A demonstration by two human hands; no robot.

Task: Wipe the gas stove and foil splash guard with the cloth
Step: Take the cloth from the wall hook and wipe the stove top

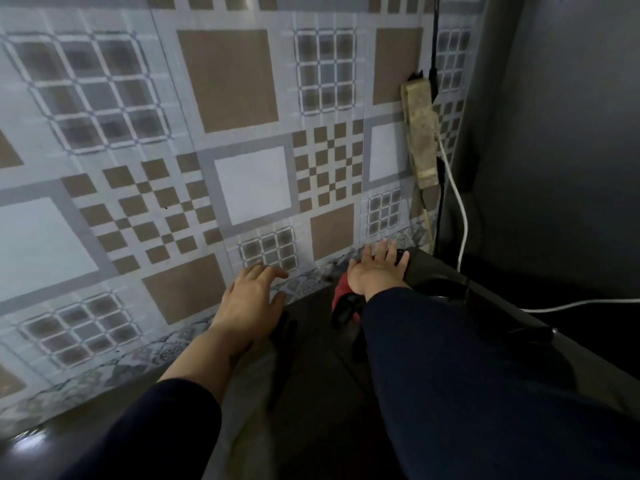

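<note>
Nearest the camera, two dark navy sleeves [467,393] reach forward over a dark, dim gas stove [318,358], whose surface and black grate bars are hard to make out in the low light. To the lower left a glossy dark tabletop [38,441] catches a small highlight.

The left hand [249,299] hovers low over the stove's back edge, palm down, its fingers [266,271] loosely spread and slightly bent, gripping nothing; the fingertips lie near the foot of the wall.

The right hand [375,268] lies flat farther back and to the right, fingers straight and a little apart, pressing down on a red cloth [341,296] that bunches out from under the palm toward the left. The fingertips reach onto a dark rounded thing at the stove's right rear; I cannot tell what it is.

Behind both hands rises the foil splash guard [214,133], printed with grey, brown and white squares and checker patterns, with an ornate patterned strip along its base. At its right edge hangs a grimy beige power strip [420,133], with a black cable [433,39] above it and a white cable [457,209] trailing down and off to the right. A plain grey wall [561,133] closes the right side.
</note>
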